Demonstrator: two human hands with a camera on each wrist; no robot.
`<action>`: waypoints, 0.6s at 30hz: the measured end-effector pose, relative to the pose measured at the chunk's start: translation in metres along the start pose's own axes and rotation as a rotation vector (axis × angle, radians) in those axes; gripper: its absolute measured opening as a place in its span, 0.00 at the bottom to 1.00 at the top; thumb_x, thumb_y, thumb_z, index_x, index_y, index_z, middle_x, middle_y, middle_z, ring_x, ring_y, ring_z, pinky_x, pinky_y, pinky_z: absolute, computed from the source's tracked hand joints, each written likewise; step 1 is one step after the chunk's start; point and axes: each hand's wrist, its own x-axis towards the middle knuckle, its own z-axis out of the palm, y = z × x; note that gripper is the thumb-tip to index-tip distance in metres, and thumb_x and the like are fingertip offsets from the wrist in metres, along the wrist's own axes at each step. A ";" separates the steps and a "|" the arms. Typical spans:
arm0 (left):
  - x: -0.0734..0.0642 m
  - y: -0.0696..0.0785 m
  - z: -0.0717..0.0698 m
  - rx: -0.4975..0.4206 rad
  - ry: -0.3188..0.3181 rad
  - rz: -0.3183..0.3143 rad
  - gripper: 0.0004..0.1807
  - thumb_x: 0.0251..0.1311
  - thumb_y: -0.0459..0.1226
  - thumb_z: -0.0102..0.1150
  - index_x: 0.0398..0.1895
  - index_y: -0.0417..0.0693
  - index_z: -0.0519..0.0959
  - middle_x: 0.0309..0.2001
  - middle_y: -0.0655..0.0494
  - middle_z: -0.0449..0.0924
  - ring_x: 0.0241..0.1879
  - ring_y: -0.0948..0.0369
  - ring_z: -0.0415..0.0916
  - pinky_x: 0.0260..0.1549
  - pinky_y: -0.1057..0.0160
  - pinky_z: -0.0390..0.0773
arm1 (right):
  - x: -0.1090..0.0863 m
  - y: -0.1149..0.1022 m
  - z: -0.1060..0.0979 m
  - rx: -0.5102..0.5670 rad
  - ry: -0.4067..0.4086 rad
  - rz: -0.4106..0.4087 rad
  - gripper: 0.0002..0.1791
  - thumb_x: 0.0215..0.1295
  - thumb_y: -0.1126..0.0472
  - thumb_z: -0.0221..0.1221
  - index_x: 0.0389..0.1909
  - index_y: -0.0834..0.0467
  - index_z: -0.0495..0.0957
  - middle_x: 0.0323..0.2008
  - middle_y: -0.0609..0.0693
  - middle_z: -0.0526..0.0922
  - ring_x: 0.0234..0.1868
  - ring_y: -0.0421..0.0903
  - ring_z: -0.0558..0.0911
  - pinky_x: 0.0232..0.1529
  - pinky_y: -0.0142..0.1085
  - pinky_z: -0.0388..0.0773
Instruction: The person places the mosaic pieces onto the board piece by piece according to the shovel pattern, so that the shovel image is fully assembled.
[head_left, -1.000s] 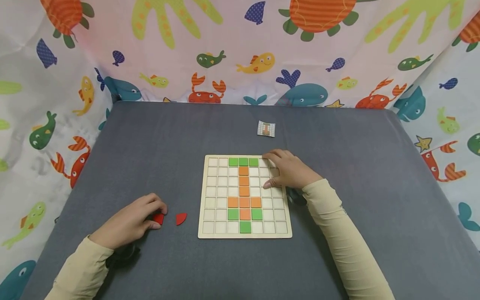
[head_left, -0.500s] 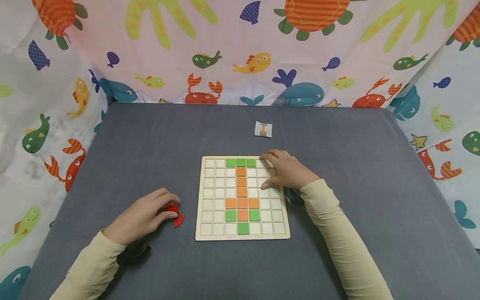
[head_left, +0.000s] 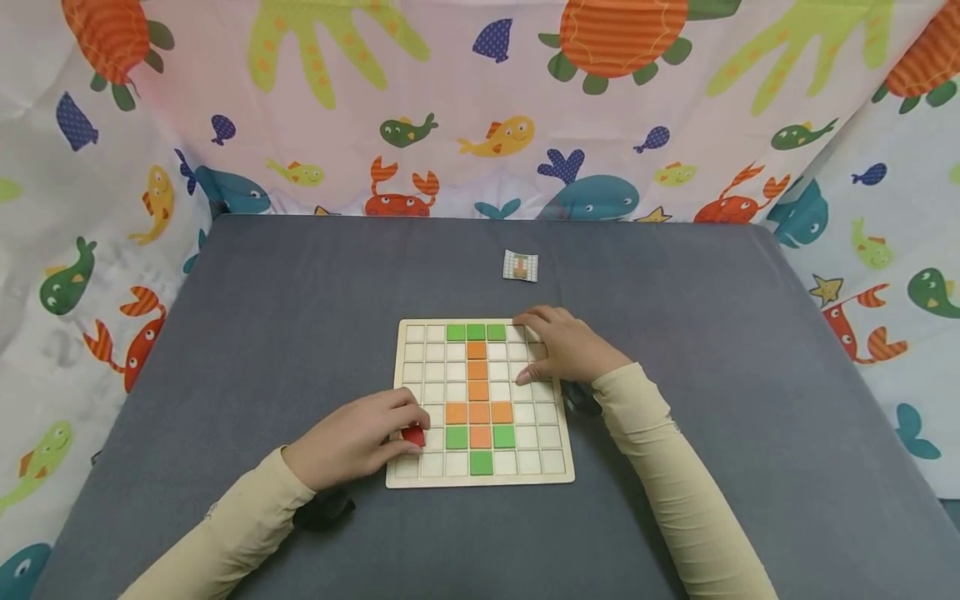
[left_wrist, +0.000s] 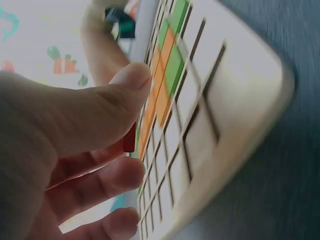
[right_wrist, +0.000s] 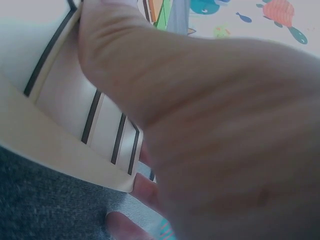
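Observation:
My left hand [head_left: 356,437] is over the left side of a wooden grid board [head_left: 551,461]. Between thumb and fingers it pinches a red piece [head_left: 413,435], its rounded edge partly covered by the fingers. In the left wrist view, a thin red edge [left_wrist: 129,139] shows beneath the thumb. My right hand [head_left: 573,346] rests on the board's upper right part, fingers spread, thumb on the cells and forefinger at the far rim. Orange squares [head_left: 477,391] form a column with a short crossbar in the grid. Green squares [head_left: 482,462] sit at its top and bottom.
Behind the board lies a small card [head_left: 521,266] printed with a grid pattern. A grey cloth [head_left: 300,292] covers the table. A curtain [head_left: 450,67] with sea animals hangs behind it and along both sides.
My left hand has moved right from the table to the board with red in its grip. The second red piece no longer shows on the cloth. My right hand has stayed on the board.

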 end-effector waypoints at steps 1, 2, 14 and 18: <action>0.002 0.002 0.003 -0.002 -0.008 0.017 0.12 0.54 0.39 0.70 0.40 0.50 0.79 0.35 0.63 0.72 0.32 0.68 0.68 0.33 0.71 0.72 | 0.000 0.000 0.001 0.002 -0.004 0.002 0.50 0.42 0.38 0.72 0.66 0.55 0.67 0.63 0.54 0.67 0.63 0.57 0.66 0.60 0.55 0.65; 0.004 0.005 0.007 -0.008 -0.010 0.036 0.12 0.54 0.39 0.70 0.39 0.50 0.79 0.35 0.63 0.73 0.32 0.68 0.68 0.33 0.72 0.72 | 0.000 0.000 0.002 0.000 -0.007 0.001 0.50 0.42 0.38 0.72 0.66 0.55 0.67 0.64 0.54 0.67 0.64 0.57 0.66 0.60 0.56 0.65; 0.019 0.023 0.039 0.051 -0.063 0.161 0.09 0.54 0.41 0.69 0.35 0.54 0.79 0.33 0.64 0.74 0.30 0.69 0.69 0.35 0.69 0.74 | -0.001 0.001 0.004 0.003 -0.017 0.021 0.49 0.44 0.37 0.70 0.66 0.54 0.66 0.64 0.54 0.67 0.65 0.57 0.65 0.62 0.55 0.63; 0.019 0.021 0.037 0.055 -0.062 0.161 0.10 0.53 0.41 0.70 0.36 0.53 0.80 0.34 0.63 0.74 0.30 0.68 0.69 0.35 0.69 0.74 | 0.002 0.001 0.003 -0.006 -0.013 0.013 0.49 0.44 0.37 0.70 0.67 0.55 0.66 0.64 0.54 0.67 0.65 0.57 0.65 0.62 0.54 0.63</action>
